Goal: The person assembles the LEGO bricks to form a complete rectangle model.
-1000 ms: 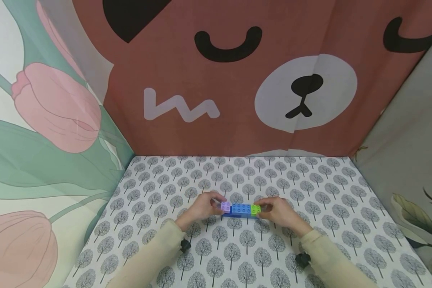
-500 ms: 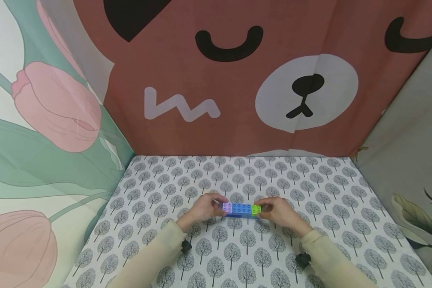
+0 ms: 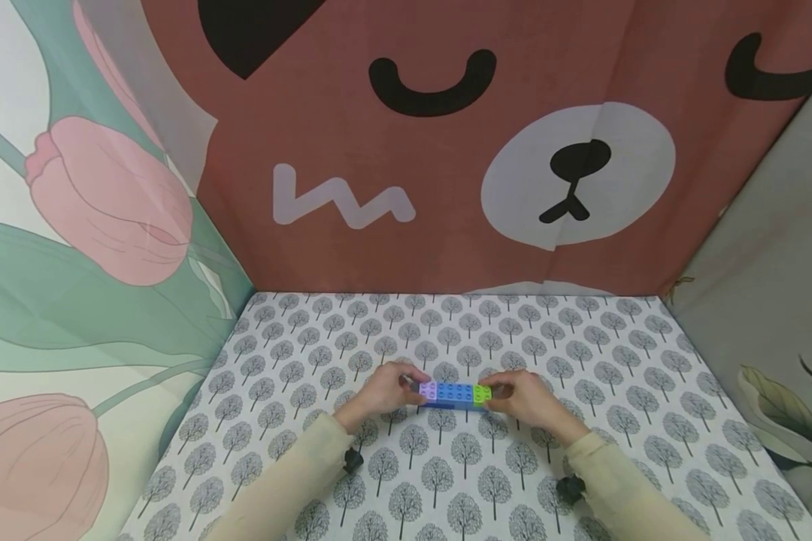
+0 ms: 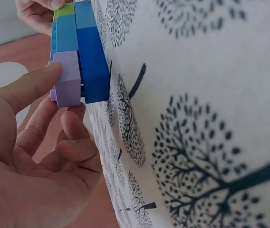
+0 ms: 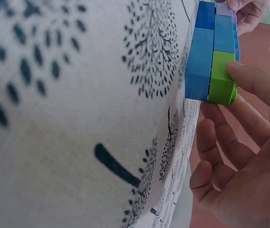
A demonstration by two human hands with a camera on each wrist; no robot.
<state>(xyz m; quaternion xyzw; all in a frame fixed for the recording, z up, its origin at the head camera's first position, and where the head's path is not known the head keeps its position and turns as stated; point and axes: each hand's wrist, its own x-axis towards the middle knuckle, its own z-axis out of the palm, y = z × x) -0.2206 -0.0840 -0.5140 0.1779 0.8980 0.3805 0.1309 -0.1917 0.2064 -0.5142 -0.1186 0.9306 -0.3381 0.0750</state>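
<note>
A low two-layer row of toy building bricks lies on the tree-print cloth. Its top layer has a lilac brick (image 3: 428,390) at the left, a blue brick (image 3: 455,391) in the middle and a lime green brick (image 3: 482,394) at the right. Beneath them are a dark blue brick (image 4: 94,66) and a lighter blue brick (image 5: 199,66). My left hand (image 3: 384,389) pinches the lilac brick between thumb and fingers; a thin gap shows between it and the dark blue brick in the left wrist view. My right hand (image 3: 529,400) pinches the lime green brick at the other end.
The white cloth (image 3: 440,481) with grey trees covers the whole table. A brown bear-print curtain (image 3: 338,255) hangs at the back, a tulip-print curtain (image 3: 115,203) at the left and a grey curtain (image 3: 771,248) with leaves at the right.
The lilac brick has shifted slightly right with my left hand and now sits in line against the blue brick. My right hand has stayed nearly still.
</note>
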